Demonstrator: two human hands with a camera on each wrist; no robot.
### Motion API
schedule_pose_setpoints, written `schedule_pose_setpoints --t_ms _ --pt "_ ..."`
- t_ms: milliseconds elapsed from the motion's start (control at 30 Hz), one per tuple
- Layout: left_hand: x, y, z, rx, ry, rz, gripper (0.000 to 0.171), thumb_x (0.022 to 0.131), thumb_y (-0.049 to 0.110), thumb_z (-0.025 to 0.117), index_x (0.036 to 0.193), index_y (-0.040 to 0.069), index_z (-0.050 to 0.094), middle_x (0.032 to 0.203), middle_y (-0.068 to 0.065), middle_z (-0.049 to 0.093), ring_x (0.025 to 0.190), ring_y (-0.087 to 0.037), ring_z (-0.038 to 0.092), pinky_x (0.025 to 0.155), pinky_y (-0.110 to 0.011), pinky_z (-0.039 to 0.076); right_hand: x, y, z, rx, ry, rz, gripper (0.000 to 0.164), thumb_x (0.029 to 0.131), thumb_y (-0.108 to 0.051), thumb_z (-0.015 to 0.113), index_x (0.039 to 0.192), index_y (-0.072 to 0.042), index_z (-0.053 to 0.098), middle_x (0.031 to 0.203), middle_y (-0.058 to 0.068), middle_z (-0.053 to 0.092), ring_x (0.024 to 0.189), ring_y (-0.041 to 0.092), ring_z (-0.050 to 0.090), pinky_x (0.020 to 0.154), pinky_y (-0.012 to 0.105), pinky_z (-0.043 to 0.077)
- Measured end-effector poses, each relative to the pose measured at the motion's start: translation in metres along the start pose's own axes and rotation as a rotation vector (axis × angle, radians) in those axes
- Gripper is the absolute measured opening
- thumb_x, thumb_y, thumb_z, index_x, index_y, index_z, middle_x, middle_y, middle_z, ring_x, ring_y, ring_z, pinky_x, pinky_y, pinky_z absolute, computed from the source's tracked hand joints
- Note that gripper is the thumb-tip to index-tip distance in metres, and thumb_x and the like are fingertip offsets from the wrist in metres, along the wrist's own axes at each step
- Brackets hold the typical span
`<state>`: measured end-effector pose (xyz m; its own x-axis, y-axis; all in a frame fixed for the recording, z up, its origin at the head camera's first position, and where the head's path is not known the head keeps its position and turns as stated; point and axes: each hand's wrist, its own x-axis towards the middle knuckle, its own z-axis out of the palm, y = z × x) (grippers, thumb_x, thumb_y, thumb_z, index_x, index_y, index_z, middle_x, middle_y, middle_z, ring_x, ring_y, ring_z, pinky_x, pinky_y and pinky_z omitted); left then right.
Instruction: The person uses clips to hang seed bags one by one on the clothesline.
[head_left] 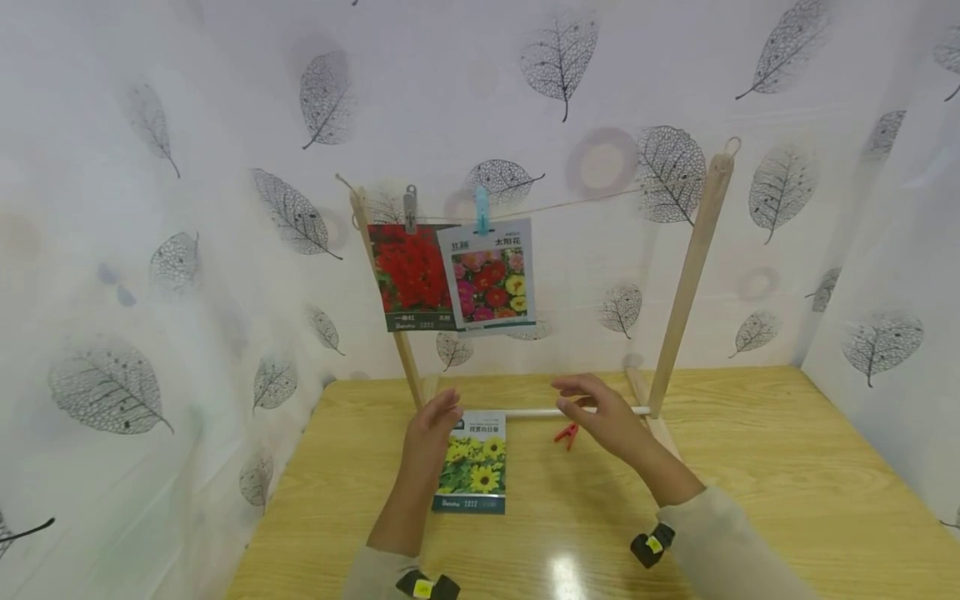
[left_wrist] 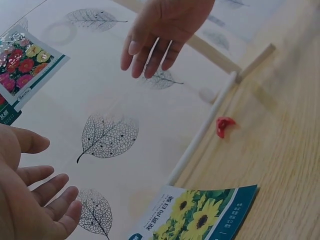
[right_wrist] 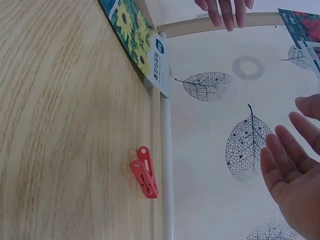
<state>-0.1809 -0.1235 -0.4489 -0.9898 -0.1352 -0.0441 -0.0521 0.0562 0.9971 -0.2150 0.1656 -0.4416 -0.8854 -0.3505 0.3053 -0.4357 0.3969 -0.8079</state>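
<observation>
My left hand [head_left: 432,433] hovers over the left edge of a seed packet with yellow flowers [head_left: 474,467], which lies on the table. Opposite it, my right hand [head_left: 603,418] is raised near a red clothespin [head_left: 567,435] lying on the wood. Both hands have loosely bent fingers and hold nothing, as the wrist views show. Above them, a red-flower packet [head_left: 415,275] hangs from a string by a grey clothespin [head_left: 410,208]. Beside it, overlapping its edge, a packet with mixed flowers [head_left: 491,283] hangs from a blue clothespin [head_left: 482,210].
The string [head_left: 585,202] runs between two wooden posts, the left post [head_left: 407,367] and the right post [head_left: 692,283]. A white rod [head_left: 532,413] joins them low down. Behind stands a leaf-printed curtain [head_left: 577,333]. The wooden table [head_left: 765,467] extends to the right.
</observation>
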Motion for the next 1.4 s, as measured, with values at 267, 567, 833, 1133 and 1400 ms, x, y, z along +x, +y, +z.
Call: schedule_pose_setpoints --t_ms 267,567,833,1133,1400 --pt "0.002 -0.008 -0.001 -0.006 0.003 -0.016 0.048 0.099 0.027 0.063 0.145 0.015 0.053 0.150 -0.006 0.054 0.141 -0.029 0.048 0.119 -0.051 0.036 -0.003 0.006 0.002 0.015 -0.026 0.020 0.036 0.102 -0.024 0.061 0.136 -0.013 0.060 0.132 0.009 0.061 0.118 0.031 0.060 0.098 0.035 0.053" --pt "0.005 -0.016 -0.001 0.019 0.010 -0.041 0.049 0.099 0.027 0.062 0.145 0.013 0.053 0.150 -0.010 0.054 0.141 -0.033 0.048 0.118 -0.054 0.036 -0.008 0.016 0.004 0.003 -0.026 -0.022 0.037 0.100 -0.018 0.063 0.135 -0.004 0.060 0.129 0.014 0.063 0.116 0.033 0.060 0.096 0.029 0.054" --pt "0.005 -0.023 -0.001 0.039 0.000 -0.053 0.050 0.100 0.024 0.061 0.146 0.010 0.051 0.150 -0.013 0.053 0.140 -0.036 0.048 0.118 -0.056 0.036 -0.012 0.026 0.007 -0.012 -0.052 0.014 0.039 0.101 -0.018 0.063 0.138 -0.007 0.059 0.134 0.016 0.062 0.117 0.033 0.062 0.096 0.035 0.055" --pt "0.006 -0.032 -0.001 0.084 -0.005 -0.113 0.058 0.098 0.031 0.063 0.151 0.012 0.046 0.153 -0.012 0.050 0.142 -0.036 0.046 0.116 -0.056 0.038 -0.020 0.027 0.009 -0.012 -0.097 0.059 0.039 0.101 -0.017 0.062 0.139 -0.006 0.058 0.139 0.020 0.058 0.122 0.042 0.058 0.100 0.054 0.051" --pt "0.009 -0.036 -0.002 0.177 0.012 -0.131 0.060 0.097 0.028 0.063 0.151 0.009 0.045 0.158 -0.016 0.042 0.148 -0.041 0.035 0.119 -0.058 0.032 -0.019 0.039 0.014 -0.045 -0.111 0.069 0.041 0.099 -0.011 0.064 0.139 -0.006 0.058 0.141 0.019 0.056 0.131 0.042 0.052 0.108 0.060 0.043"
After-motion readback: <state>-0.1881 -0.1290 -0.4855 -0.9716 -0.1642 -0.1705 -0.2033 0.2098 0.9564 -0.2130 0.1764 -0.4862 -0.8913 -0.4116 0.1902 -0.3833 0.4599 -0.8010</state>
